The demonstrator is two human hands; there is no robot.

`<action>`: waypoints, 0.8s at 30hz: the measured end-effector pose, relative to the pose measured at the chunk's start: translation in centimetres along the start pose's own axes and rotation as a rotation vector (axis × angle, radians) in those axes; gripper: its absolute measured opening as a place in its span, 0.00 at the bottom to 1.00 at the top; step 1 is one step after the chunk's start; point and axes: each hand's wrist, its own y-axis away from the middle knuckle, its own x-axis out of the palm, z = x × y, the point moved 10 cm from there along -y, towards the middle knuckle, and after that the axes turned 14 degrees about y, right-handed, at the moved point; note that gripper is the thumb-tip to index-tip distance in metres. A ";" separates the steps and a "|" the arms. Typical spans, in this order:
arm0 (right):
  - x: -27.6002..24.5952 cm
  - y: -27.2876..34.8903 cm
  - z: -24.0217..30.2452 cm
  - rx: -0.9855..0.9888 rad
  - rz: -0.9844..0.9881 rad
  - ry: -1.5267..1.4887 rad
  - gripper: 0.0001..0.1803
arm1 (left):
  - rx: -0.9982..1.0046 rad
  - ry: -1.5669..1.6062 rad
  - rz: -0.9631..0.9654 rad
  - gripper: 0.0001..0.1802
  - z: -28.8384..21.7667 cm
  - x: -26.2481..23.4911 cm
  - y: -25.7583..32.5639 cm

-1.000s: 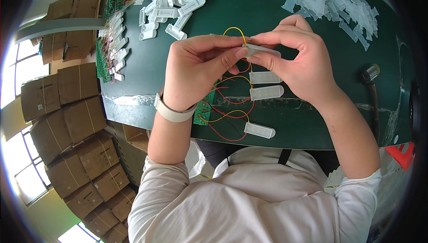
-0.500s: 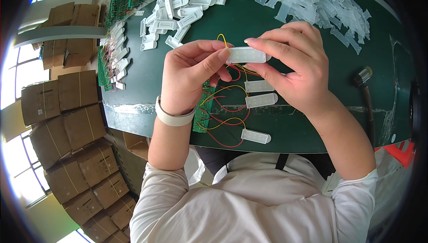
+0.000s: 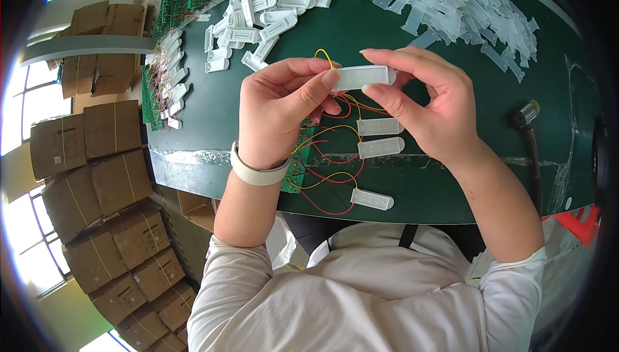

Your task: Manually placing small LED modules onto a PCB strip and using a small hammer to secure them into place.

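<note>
My left hand (image 3: 277, 97) pinches the left end of a small white lamp housing (image 3: 361, 78) between thumb and fingers. A clear strip covers its face, with yellowish spots showing through. A yellow wire (image 3: 322, 52) loops up at that end. At the other end, my right hand (image 3: 432, 94) has its thumb against the lower edge and its index finger lifted apart above. Below lie several similar wired housings (image 3: 380, 147), joined by red and yellow wires to a green circuit board (image 3: 295, 170) partly hidden behind my left wrist.
Loose white housings (image 3: 242, 34) are heaped at the far left-centre, clear plastic strips (image 3: 451, 3) at the far right. More wired boards (image 3: 151, 94) line the table's left edge. A hammer-like tool (image 3: 529, 116) lies at right. Cardboard boxes (image 3: 122, 191) stack beyond the table's left side.
My right index finger has lifted off the housing's top edge, and the thumb has moved up onto its lower edge. The housing has shifted slightly right, still in my left hand.
</note>
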 end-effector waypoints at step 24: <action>2.0 1.2 -2.8 0.546 0.249 -0.440 0.09 | -0.036 0.015 0.093 0.06 0.6 0.8 -0.1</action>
